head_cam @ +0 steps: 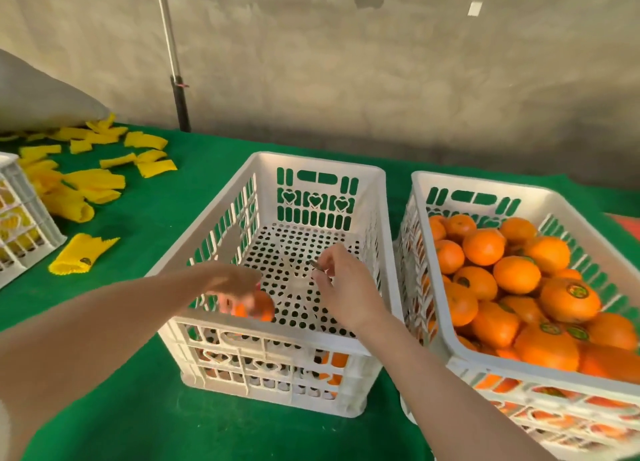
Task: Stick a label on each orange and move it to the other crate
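Note:
A white slotted crate (pixel 277 332) stands in the middle of the green table. My left hand (pixel 230 286) reaches down into its near left corner, fingers curled round an orange (pixel 261 306). Another orange (pixel 334 362) shows through the crate's front slots at the near right. My right hand (pixel 341 280) hovers over the crate's middle and pinches a small dark label (pixel 316 266) between thumb and fingertip. A second white crate (pixel 429 190) on the right is heaped with several oranges (pixel 516 273), some carrying green round labels (pixel 575 290).
Several yellow foam net sleeves (pixel 83 183) lie scattered on the green cloth (pixel 156 218) at the left. Part of a third white crate (pixel 24 225) sits at the left edge. A grey sack (pixel 41 93) and a pole (pixel 175 69) stand against the wall behind.

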### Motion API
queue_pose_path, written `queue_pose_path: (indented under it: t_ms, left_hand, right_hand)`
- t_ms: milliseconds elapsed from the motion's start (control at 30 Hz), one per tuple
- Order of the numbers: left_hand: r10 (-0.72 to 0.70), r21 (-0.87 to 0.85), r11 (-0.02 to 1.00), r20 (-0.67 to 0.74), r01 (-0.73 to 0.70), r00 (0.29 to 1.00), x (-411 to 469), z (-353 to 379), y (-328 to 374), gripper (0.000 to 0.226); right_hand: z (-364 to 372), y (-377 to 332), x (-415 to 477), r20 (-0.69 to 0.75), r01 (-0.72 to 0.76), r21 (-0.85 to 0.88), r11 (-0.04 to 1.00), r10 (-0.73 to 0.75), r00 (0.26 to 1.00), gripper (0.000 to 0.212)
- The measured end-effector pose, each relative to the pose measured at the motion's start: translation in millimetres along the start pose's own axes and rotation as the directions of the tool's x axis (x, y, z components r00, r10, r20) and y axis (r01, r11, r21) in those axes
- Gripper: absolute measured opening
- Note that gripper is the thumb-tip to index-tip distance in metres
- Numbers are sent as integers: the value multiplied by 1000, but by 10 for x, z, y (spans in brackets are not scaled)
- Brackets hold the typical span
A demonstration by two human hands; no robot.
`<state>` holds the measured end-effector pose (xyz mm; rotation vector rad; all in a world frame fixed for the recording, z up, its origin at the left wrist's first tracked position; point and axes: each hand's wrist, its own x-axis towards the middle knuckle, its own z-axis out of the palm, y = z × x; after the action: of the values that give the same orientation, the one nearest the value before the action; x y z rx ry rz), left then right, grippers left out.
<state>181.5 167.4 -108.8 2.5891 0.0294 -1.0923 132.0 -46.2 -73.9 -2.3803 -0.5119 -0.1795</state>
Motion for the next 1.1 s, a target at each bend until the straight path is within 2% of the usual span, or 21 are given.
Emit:
queue_pose_path:
  t_ms: [33, 67, 133, 200, 267, 333, 433, 567, 633, 700, 767, 833, 933, 1033, 1100]
  left_hand:
    - [58, -204, 977, -37, -65, 998, -84, -55, 45, 40]
    - [140, -386, 907, -102, -169, 985, -137, -109, 98, 40]
    - [258, -624, 710, -200, -326, 945, -340, -195, 193, 46]
    - [364, -687, 573, -276, -447, 890, -535, -202, 278, 50]
    - [428, -731, 453, -323, -510, 844, -733, -171, 400, 51]
    - [454, -779, 329, -365, -534, 813, -905, -109, 543, 55]
    - [511, -839, 187, -361, -510, 780, -1080, 43, 824, 71]
    - [491, -938, -45, -319, -343, 811, -1211, 296, 1217, 88]
    - [484, -948, -109, -315, -300, 817, -1274, 430, 1407, 77]
    - [463, -950, -108, -308, -292, 831, -1324, 548, 1581, 57]
    - [440, -960, -22, -259, -278, 860, -1362, 641, 1740, 51]
    - [425, -969, 64, -189, -237, 885, -1399, 724, 1880, 63]
    - [436, -978, 113, -112, -178, 893, -1419, 843, 2069, 80]
    - [428, -971, 162, -91, -176, 899, -1435, 960, 2214, 86]
    - [445, -972, 108, -140, -208, 885, -1467, 1036, 2294, 74]
  right_hand:
    - [-15, -1, 10, -52, -26, 32, 999, 27, 998, 5]
    - [-37, 5, 16, -100, -51, 90, 995, 60, 993, 8]
    - [-139, 6, 13, -164, -99, 300, 949, 153, 975, 11]
    - [-294, -4, -18, -156, -133, 500, 856, 240, 958, 10]
    - [-482, -29, -81, -107, -152, 617, 772, 274, 956, 9]
    - [-688, -80, -178, -74, -113, 670, 734, 218, 973, 11]
    - [-985, -109, -380, -44, -41, 667, 744, 95, 995, 14]
    - [-1292, -38, -661, -33, -6, 693, 721, 40, 999, 11]
    - [-1407, 19, -780, -37, -10, 702, 712, 50, 998, 11]
    - [-1494, 82, -897, -47, -8, 704, 710, 58, 997, 10]
    - [-1572, 150, -1017, -80, 13, 683, 730, 57, 995, 7]
    - [-1622, 212, -1132, -96, 23, 625, 781, 48, 994, 31]
    - [-1633, 262, -1279, -145, 57, 446, 893, 10, 989, 65]
    - [-1663, 308, -1370, -237, 72, 362, 929, 17, 971, 75]
    - [-1706, 351, -1421, -249, 48, 375, 926, 51, 967, 77]
